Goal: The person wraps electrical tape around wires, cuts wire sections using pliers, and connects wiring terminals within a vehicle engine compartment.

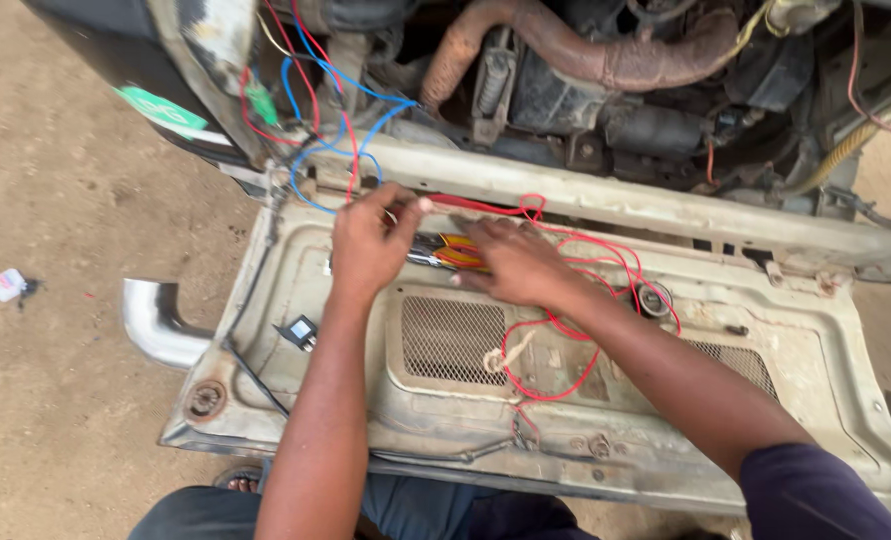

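Both my hands worked wiring on the dropped grille panel (765, 330).
My left hand (370, 240) pinched the red wire (485, 206), running left-right; my right hand (515, 262) lay flat, fingers extended, over yellow-handled pliers (445, 252) pointing left.

Pliers (452, 252) mostly hidden under right hand (518, 262); jaws unseen.

Looks like an outdoor roadside repair spot: bare dirt ground (55, 200) is showing at 9 o'clock, a vehicle's engine bay (585, 90) sitting open at 12.
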